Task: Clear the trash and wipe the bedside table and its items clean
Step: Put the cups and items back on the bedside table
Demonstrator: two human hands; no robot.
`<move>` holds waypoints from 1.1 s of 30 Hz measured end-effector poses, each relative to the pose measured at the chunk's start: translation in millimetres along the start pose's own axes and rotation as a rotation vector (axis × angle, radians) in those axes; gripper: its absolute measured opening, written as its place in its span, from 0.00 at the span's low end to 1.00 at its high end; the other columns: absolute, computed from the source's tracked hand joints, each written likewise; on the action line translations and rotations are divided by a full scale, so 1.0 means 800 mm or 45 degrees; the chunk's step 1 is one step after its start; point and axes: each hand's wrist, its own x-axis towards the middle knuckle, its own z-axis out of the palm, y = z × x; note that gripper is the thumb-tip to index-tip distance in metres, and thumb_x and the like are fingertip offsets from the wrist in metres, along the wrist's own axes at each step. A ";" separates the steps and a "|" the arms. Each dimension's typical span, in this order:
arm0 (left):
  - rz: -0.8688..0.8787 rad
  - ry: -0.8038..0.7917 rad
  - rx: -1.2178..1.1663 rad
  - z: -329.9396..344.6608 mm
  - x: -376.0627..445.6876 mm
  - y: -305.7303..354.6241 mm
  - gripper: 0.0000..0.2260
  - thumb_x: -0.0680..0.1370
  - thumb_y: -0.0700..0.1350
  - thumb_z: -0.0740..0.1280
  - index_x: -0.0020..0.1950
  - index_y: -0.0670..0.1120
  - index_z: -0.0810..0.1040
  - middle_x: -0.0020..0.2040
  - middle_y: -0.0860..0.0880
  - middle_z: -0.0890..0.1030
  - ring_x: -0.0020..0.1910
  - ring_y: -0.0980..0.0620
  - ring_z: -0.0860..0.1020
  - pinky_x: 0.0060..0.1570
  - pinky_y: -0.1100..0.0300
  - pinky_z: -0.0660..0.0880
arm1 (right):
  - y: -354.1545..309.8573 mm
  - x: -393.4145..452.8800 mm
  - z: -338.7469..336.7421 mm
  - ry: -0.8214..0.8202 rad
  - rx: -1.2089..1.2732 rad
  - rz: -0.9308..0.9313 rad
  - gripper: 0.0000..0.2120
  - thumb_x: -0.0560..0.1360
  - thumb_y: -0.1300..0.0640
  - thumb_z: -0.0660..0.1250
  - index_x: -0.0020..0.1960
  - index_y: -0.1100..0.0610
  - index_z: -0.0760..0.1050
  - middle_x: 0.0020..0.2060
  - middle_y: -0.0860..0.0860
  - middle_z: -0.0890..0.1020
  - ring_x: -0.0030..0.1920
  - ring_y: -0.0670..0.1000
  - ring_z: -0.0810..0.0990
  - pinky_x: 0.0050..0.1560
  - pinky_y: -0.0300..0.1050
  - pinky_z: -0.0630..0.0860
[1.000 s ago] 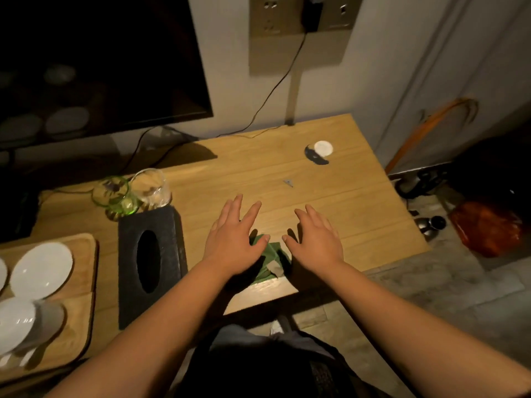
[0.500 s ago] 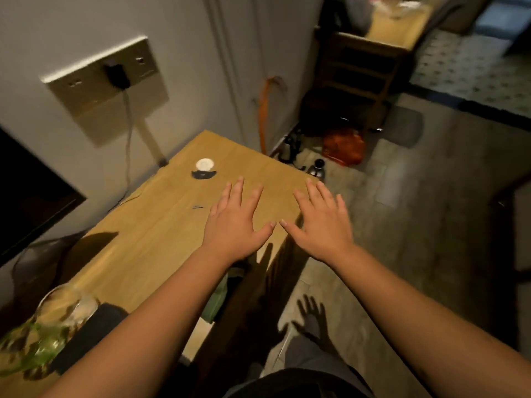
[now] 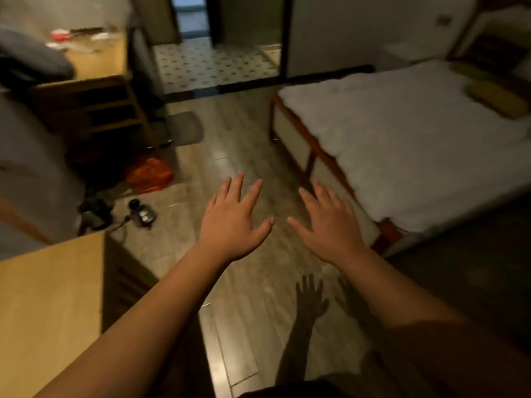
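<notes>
Now, task so far: hard to tell — no trash, no cloth and no wiping in view, so most of the job looks left to do.
Still to do: find the trash, throw it out, then wipe the bench (image 3: 48,297) and the things that belong on it — just a guess from this one view.
Bench: low on the left, only one wooden corner showing, top bare in the part seen; the rest out of view.
Task's things: none to be seen here, not on the bench corner and not in either hand.
Left hand (image 3: 234,222): wide open, fingers straight and spread, palm down, holding nothing, touching nothing, up in the air over the floor (image 3: 247,326), just past the bench corner.
Right hand (image 3: 327,225): the same — loose and flat, fingers spread, nothing in it, near the left hand with thumbs almost meeting but apart.
Shadows: two hand shapes dark on the floor below.
Bed (image 3: 402,139): on the right, white cover, well apart from the bench.
Floor stuff: an orange bag (image 3: 149,175) and a small dark pot (image 3: 142,214) beyond the bench corner, blurry.
Far end: a tiled floor (image 3: 212,63) through a doorway.
</notes>
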 end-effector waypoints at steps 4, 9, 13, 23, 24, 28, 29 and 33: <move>0.267 -0.060 -0.091 0.035 0.068 0.152 0.36 0.73 0.69 0.52 0.77 0.55 0.55 0.78 0.43 0.56 0.77 0.41 0.53 0.70 0.41 0.61 | 0.167 -0.051 -0.034 0.026 -0.077 0.271 0.38 0.73 0.27 0.41 0.75 0.47 0.55 0.77 0.53 0.55 0.76 0.57 0.54 0.70 0.63 0.58; 0.533 -0.087 -0.151 0.071 0.125 0.325 0.34 0.73 0.69 0.54 0.77 0.58 0.55 0.78 0.43 0.57 0.77 0.41 0.53 0.70 0.40 0.60 | 0.333 -0.124 -0.077 0.071 -0.168 0.605 0.38 0.73 0.26 0.40 0.75 0.46 0.55 0.77 0.54 0.57 0.75 0.58 0.56 0.69 0.65 0.59; 0.743 -0.130 -0.206 0.101 0.162 0.453 0.34 0.73 0.68 0.53 0.77 0.56 0.55 0.78 0.43 0.57 0.77 0.40 0.53 0.70 0.38 0.60 | 0.443 -0.188 -0.107 0.148 -0.172 0.848 0.41 0.71 0.25 0.38 0.75 0.47 0.55 0.77 0.53 0.56 0.76 0.57 0.54 0.71 0.63 0.54; 1.164 -0.217 -0.234 0.188 0.274 0.679 0.38 0.71 0.73 0.44 0.77 0.56 0.51 0.79 0.45 0.52 0.78 0.43 0.49 0.71 0.39 0.55 | 0.617 -0.244 -0.120 0.109 -0.187 1.301 0.46 0.66 0.22 0.34 0.77 0.46 0.47 0.78 0.51 0.45 0.77 0.54 0.44 0.73 0.62 0.46; 1.196 -0.233 -0.229 0.199 0.293 0.698 0.38 0.71 0.73 0.43 0.77 0.56 0.51 0.79 0.45 0.51 0.78 0.43 0.49 0.72 0.39 0.55 | 0.640 -0.238 -0.117 0.106 -0.179 1.348 0.49 0.64 0.22 0.31 0.77 0.46 0.46 0.78 0.50 0.44 0.77 0.54 0.43 0.73 0.62 0.46; 1.305 -0.289 -0.199 0.231 0.357 0.752 0.38 0.72 0.72 0.44 0.78 0.55 0.49 0.80 0.45 0.50 0.78 0.43 0.47 0.73 0.40 0.54 | 0.711 -0.210 -0.108 0.110 -0.183 1.443 0.42 0.69 0.24 0.39 0.77 0.46 0.48 0.78 0.50 0.46 0.77 0.54 0.45 0.72 0.61 0.48; 1.329 -0.307 -0.191 0.240 0.376 0.765 0.38 0.72 0.71 0.46 0.78 0.55 0.49 0.79 0.45 0.50 0.78 0.43 0.47 0.73 0.40 0.54 | 0.730 -0.200 -0.104 0.113 -0.169 1.464 0.40 0.71 0.26 0.42 0.77 0.45 0.48 0.78 0.50 0.47 0.77 0.54 0.46 0.72 0.61 0.48; 1.393 -0.346 -0.150 0.270 0.443 0.821 0.36 0.73 0.70 0.48 0.78 0.55 0.49 0.79 0.45 0.51 0.78 0.43 0.47 0.73 0.41 0.53 | 0.799 -0.161 -0.102 0.101 -0.123 1.523 0.39 0.71 0.25 0.43 0.76 0.45 0.47 0.78 0.49 0.49 0.77 0.53 0.47 0.72 0.62 0.50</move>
